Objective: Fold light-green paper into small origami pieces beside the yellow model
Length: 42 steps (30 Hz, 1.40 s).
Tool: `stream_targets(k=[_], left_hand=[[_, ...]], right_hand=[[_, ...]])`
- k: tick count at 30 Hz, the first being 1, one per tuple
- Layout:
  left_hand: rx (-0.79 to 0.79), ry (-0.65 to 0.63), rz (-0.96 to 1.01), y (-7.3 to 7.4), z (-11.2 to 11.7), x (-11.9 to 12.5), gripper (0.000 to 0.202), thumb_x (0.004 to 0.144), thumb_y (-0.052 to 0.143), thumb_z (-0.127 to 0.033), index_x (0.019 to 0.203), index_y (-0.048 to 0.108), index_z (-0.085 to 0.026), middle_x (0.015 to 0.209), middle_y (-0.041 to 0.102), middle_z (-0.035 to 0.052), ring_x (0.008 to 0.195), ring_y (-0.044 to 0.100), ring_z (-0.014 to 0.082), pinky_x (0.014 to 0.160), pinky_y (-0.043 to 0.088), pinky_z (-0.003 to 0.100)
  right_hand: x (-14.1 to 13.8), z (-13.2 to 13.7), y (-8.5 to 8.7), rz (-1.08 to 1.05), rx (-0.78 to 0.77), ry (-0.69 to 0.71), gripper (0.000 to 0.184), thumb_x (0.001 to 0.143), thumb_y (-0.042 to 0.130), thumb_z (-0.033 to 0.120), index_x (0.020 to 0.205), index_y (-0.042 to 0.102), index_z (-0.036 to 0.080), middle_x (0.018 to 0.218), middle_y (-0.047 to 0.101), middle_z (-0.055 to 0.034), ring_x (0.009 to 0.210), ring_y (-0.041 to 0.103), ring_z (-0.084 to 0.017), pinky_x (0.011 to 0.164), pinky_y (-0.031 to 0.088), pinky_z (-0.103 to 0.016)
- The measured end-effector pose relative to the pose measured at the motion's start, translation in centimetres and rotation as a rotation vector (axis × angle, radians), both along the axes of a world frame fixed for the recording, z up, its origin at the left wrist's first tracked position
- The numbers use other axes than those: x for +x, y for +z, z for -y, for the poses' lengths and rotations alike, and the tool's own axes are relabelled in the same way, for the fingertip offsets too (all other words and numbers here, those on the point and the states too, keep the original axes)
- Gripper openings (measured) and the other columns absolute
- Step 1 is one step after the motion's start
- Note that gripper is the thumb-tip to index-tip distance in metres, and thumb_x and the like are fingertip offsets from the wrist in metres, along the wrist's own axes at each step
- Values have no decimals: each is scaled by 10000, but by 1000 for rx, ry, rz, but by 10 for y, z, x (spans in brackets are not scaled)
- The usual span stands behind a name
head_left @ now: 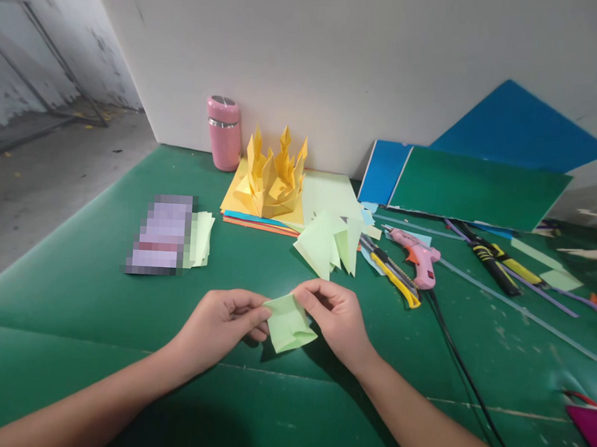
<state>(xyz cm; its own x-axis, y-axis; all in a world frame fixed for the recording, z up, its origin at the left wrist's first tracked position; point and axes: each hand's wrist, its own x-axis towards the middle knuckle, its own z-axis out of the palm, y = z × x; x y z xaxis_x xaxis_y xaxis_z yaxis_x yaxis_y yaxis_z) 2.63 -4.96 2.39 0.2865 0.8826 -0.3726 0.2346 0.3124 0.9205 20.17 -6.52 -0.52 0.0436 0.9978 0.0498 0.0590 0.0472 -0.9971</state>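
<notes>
Between my two hands is a small folded piece of light green paper (289, 326), held just above the green tabletop. My left hand (231, 320) pinches its left edge between thumb and fingers. At its upper right corner, my right hand (334, 315) grips it with the thumb on top. The paper's lower right edge gapes a little, showing layers. Beyond my hands lie several folded light green paper pieces (322, 241), loosely piled. A stack of light green paper sheets (202, 240) rests to the left, partly under a blurred-out flat purple object (162, 233).
A yellow folded-paper crown (273, 189) stands on coloured sheets, beside a pink flask (225, 136). To the right lie a yellow utility knife (396, 276), a pink glue gun (419, 255) with a black cord, and pliers (494, 264). Green and blue boards (480, 186) lean on the wall.
</notes>
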Motion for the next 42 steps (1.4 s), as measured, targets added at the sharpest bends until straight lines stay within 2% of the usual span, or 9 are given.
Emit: stream_targets(k=[8,17,23,27,29,33,35,39,42], left_hand=[[8,-83,23,-3,2,0,284,608,717,-416,712,701,-152,650,701,35,559,596,144,560,498,246],[232,-114,-74,-6,5,0,299,714,591,-435,565,562,-178,517,517,-38,483,435,93,445,348,188],[126,-122,-2,-6,4,-2,201,690,642,-372,713,664,-174,580,644,-7,536,556,131,527,446,226],[9,-160,85,-6,4,0,241,643,690,-348,796,674,-164,780,733,52,696,651,184,644,502,267],[9,-175,73,-8,4,0,262,654,689,-364,805,657,-152,776,722,49,664,635,164,606,485,246],[87,-117,24,-13,3,0,270,706,650,-365,881,554,-184,515,550,-76,432,443,78,431,330,177],[138,-72,36,-14,2,-1,252,712,639,-346,880,515,-205,505,497,-100,416,401,70,416,309,169],[332,-48,-18,-15,-1,-3,121,722,584,-315,728,592,-194,666,613,-22,567,539,110,529,440,210],[408,-63,-95,-16,-3,-5,167,736,561,-314,722,680,-198,770,692,23,703,619,158,654,504,254]], right_hand=[[-3,2,-2,116,106,63,190,774,624,304,638,674,182,628,672,-24,574,588,-138,538,464,-235],[-7,4,1,53,53,98,158,738,659,313,650,690,187,653,700,-29,589,617,-149,544,496,-247],[-3,1,-1,-32,-48,34,168,715,673,343,669,693,183,625,678,-12,538,580,-130,515,475,-243],[-3,0,-2,-20,14,56,109,713,692,295,666,710,198,656,695,-18,598,607,-143,582,488,-261],[-4,0,-1,16,73,104,84,715,700,264,658,721,206,664,691,-19,631,609,-146,609,483,-264],[-4,1,-2,-34,59,129,87,735,685,254,794,740,222,717,669,-10,650,586,-131,601,463,-248],[-3,1,-4,-115,12,110,149,747,673,267,883,724,235,725,647,6,633,564,-117,589,455,-236],[0,-2,-6,-197,24,76,103,754,673,277,844,714,248,776,641,7,681,555,-116,629,460,-234],[3,-4,-5,-221,80,63,64,762,664,265,787,722,251,794,627,7,725,549,-122,669,452,-240]])
